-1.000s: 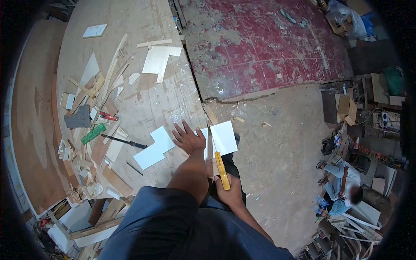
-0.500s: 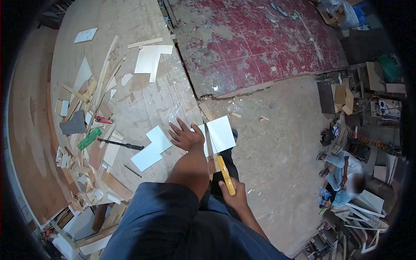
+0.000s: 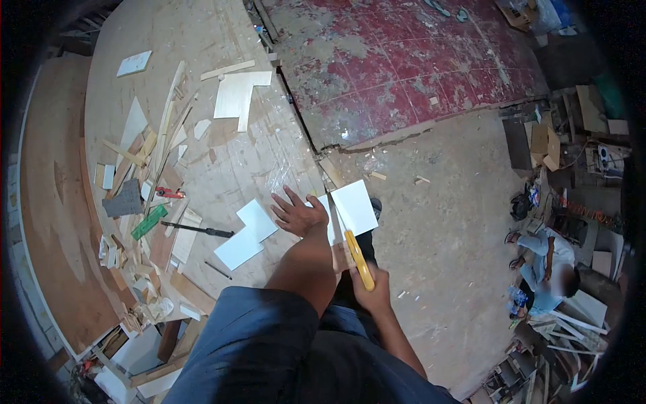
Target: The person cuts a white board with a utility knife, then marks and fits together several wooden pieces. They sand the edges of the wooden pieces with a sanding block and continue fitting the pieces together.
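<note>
My left hand (image 3: 301,214) lies flat with spread fingers at the table's edge, pressing on the left part of a white board (image 3: 356,207). The board's right part juts out past the edge. Wrapped round the yellow handle of a handsaw (image 3: 361,261), my right hand (image 3: 374,291) is closed below the board. The saw's thin blade runs up across the board, to the right of my left hand. Left of that hand lies a white stepped piece of board (image 3: 246,236).
Wood strips and offcuts (image 3: 155,151) litter the table's left side, with a green tool (image 3: 149,222), a black bar-shaped tool (image 3: 197,229) and a pencil-like stick (image 3: 217,271). A person (image 3: 548,259) sits at the far right by stacked boards. Small scraps dot the floor (image 3: 437,222).
My right hand and the saw have moved forward, bringing the yellow handle closer to the board. My left hand keeps its place on the board; the whole view has shifted slightly.
</note>
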